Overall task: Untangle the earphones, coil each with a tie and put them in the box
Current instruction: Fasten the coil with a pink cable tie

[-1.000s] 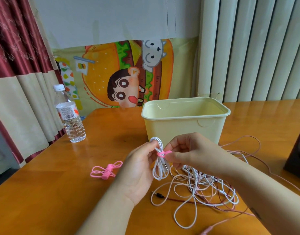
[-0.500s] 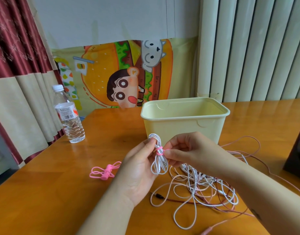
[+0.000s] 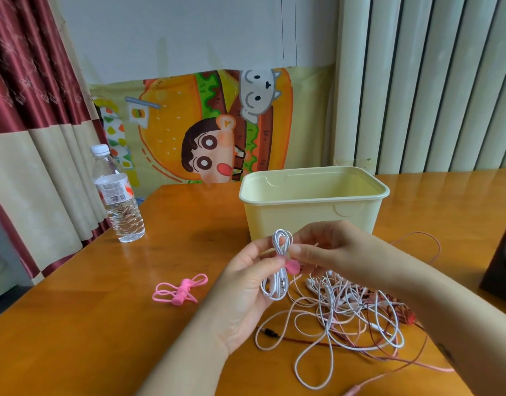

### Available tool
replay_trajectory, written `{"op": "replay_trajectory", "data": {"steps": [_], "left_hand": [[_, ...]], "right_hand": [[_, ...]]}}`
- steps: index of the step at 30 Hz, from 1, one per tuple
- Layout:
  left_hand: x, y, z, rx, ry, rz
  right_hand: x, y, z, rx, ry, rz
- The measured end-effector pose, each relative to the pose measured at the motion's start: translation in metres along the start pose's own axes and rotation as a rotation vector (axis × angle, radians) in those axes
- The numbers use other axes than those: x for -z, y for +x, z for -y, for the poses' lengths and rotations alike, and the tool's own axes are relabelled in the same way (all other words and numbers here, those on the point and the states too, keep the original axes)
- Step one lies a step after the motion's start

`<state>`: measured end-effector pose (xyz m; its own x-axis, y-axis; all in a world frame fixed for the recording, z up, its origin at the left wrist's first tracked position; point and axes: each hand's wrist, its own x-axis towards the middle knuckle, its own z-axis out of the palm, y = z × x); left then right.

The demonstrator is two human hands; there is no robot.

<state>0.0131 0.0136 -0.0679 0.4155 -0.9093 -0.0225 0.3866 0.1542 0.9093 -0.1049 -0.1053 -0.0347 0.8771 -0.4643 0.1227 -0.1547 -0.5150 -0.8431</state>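
On a wooden surface (image 3: 74,338), a pale yellow box (image 3: 303,221) stands open behind a loose tangle of white, pink and red earphones (image 3: 346,315). Just in front of the box, the left hand (image 3: 246,290) grips a coiled white earphone (image 3: 280,240) above the surface, while the right hand (image 3: 331,250) pinches a pink tie (image 3: 291,266) at its middle. To the left stand a water bottle (image 3: 117,195) and a pink tied coil (image 3: 180,290).

Wooden table (image 3: 74,324) and its backdrop
1 clear water bottle (image 3: 119,201) (white cap, label on) stands upright at 10 o'clock on the table; a cartoon burger poster (image 3: 217,124) hangs at 12, a red-and-cream curtain (image 3: 26,81) at 9, pale vertical slats (image 3: 431,81) at 2, and a dark object (image 3: 503,261) sits cut off at 3.
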Motion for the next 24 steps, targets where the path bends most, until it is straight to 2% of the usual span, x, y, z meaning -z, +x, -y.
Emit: {"op": "replay_trajectory", "data": {"steps": [8, 14, 24], "left_hand": [[-0.007, -0.003, 0.002, 0.036, 0.109, 0.006], [-0.004, -0.001, -0.001, 0.078, 0.086, -0.008], [-0.001, -0.005, -0.010, 0.145, 0.083, -0.008]], "right_hand": [[-0.005, 0.003, -0.001, 0.038, 0.058, -0.090], [-0.005, 0.001, -0.002, -0.020, 0.271, 0.012], [-0.010, 0.003, -0.004, -0.054, 0.359, 0.046]]}}
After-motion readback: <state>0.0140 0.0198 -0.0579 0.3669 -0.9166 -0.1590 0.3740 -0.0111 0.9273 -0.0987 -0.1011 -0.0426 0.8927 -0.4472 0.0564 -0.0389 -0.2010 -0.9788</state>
